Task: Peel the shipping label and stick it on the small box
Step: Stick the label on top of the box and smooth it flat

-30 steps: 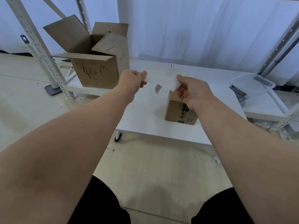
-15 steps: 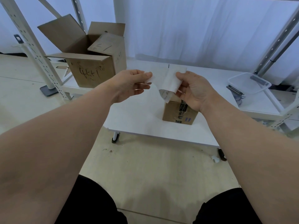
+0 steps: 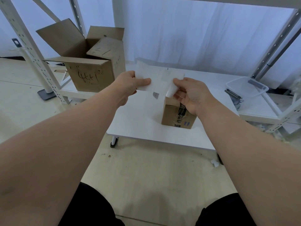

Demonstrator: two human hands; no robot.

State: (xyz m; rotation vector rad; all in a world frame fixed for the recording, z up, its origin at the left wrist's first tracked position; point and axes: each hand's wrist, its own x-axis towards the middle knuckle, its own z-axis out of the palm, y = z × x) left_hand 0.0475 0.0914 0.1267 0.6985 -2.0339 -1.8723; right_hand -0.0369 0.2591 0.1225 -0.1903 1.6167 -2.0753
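Observation:
I hold a white shipping label sheet (image 3: pixel 158 80) in the air above the low white table (image 3: pixel 143 128). My left hand (image 3: pixel 130 84) pinches its left edge between thumb and fingers. My right hand (image 3: pixel 189 93) pinches a curled-back strip at the sheet's right end, where a layer is bent away from the rest. A small brown cardboard box (image 3: pixel 175 115) with tape and dark print stands on the table just below my right hand, which hides part of its top.
A large open cardboard box (image 3: pixel 91 74) with handwriting sits on a low shelf at the left, beside a white perforated rack post (image 3: pixel 32 51). A clear plastic tray (image 3: pixel 246 87) lies on the shelf at the right. White curtains hang behind.
My hands have drawn apart and the sheet is stretched flatter between them. The right hand's strip now curls back at the right end instead of hanging folded in the middle.

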